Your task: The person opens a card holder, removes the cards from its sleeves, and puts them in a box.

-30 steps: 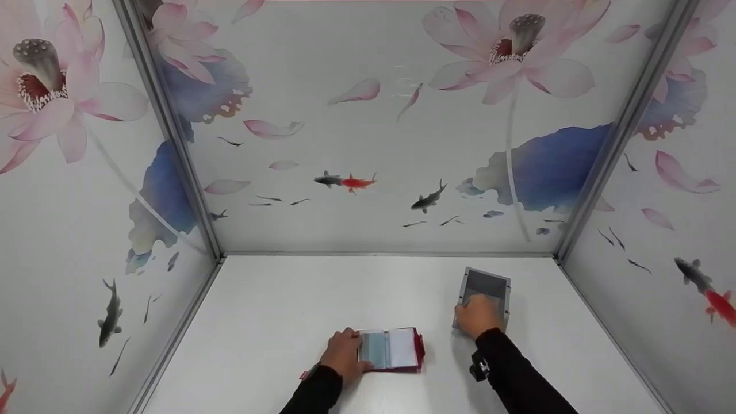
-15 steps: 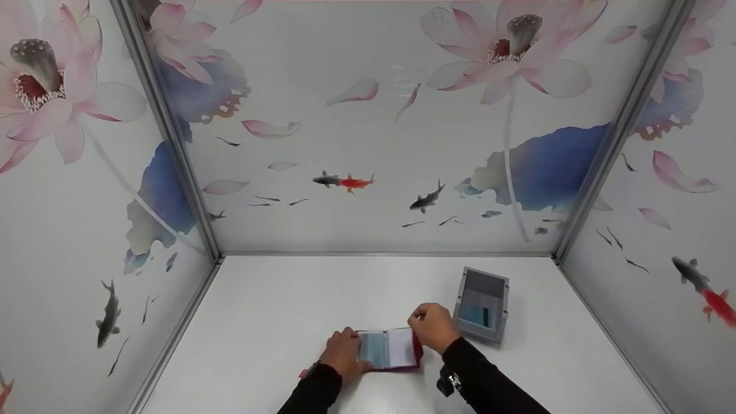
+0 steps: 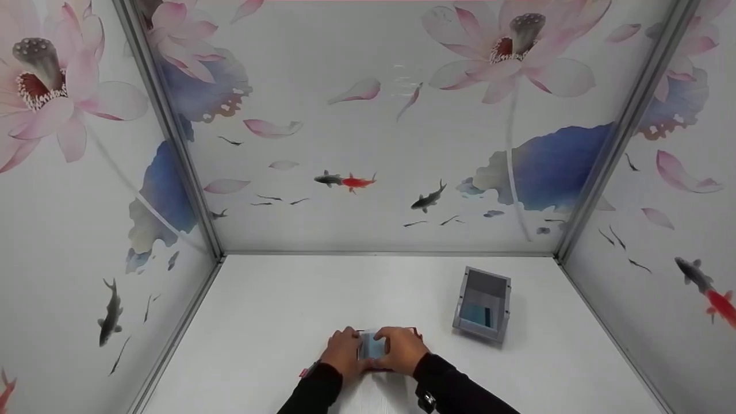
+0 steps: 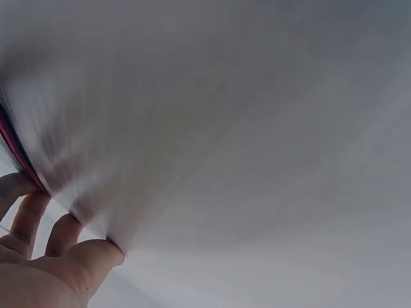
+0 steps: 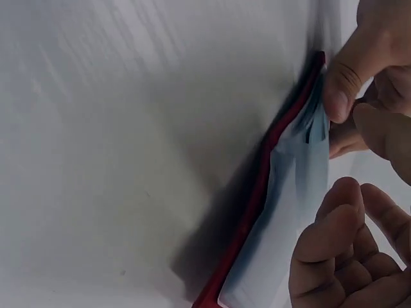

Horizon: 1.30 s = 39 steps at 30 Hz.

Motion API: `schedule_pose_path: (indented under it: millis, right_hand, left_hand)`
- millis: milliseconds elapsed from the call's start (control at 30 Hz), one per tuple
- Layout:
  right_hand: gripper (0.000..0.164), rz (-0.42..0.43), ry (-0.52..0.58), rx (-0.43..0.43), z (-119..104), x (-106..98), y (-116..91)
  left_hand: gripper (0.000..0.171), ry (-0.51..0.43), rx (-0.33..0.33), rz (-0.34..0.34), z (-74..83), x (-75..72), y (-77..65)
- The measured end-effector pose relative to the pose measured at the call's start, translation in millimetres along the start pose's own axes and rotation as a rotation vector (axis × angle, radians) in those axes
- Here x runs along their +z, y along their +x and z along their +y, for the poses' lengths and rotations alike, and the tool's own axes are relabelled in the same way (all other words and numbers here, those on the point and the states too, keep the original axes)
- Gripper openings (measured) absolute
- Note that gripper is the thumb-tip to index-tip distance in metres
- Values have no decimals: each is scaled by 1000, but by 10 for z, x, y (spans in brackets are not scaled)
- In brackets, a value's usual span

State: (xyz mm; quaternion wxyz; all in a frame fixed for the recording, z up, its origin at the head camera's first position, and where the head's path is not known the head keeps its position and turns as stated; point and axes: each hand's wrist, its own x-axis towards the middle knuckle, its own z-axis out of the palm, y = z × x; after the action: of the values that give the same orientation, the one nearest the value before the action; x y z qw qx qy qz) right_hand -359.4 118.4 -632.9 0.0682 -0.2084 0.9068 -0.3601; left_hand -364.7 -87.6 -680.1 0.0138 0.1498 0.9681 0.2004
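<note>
My left hand (image 3: 343, 351) grips the left side of a red card holder (image 3: 371, 342) that lies spread on the table. Its thumb presses on the clear pages, as the right wrist view shows. Over the card holder's right half is my right hand (image 3: 402, 349), its thumb beside the left thumb and its bent fingers apart from that thumb; nothing shows between them. Bluish clear pages (image 5: 305, 167) rise above the red cover (image 5: 247, 218). The left wrist view catches the left fingers (image 4: 64, 234) at the card holder's red edge (image 4: 19, 151).
A grey open box (image 3: 485, 282) stands at the back right of the white table (image 3: 287, 293), with a teal card (image 3: 474, 314) at its near end. Panels printed with lotus and fish enclose the table at the back (image 3: 368, 230) and both sides.
My right hand has come out of the grey box and moved left, past the card holder's right edge, to its middle. My left hand has kept its grip there.
</note>
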Motion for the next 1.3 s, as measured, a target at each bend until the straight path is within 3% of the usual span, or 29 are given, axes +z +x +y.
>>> schedule_pose_path:
  millis: [200, 400, 533, 767, 933, 1133, 1300]
  right_hand:
    - [59, 7, -99, 15, 0, 81, 35]
    - [65, 78, -224, -43, 15, 90, 8]
    - [65, 118, -274, -32, 42, 77, -18]
    - [18, 171, -252, 60, 65, -12, -33]
    - [33, 158, -218, 142, 93, -56, -15]
    - [52, 126, -219, 164, 161, -48, -9]
    - [38, 89, -262, 152, 176, -61, -19]
  left_hand:
    - [59, -21, 9, 2, -9, 16, 16]
    - [54, -53, 20, 17, -15, 22, 11]
    - [54, -32, 42, 44, -30, 46, 22]
    - [50, -8, 16, 11, -17, 9, 22]
    - [46, -14, 15, 0, -28, 2, 20]
    - [43, -20, 17, 13, -43, 25, 16]
    - [44, -34, 9, 1, -25, 10, 9]
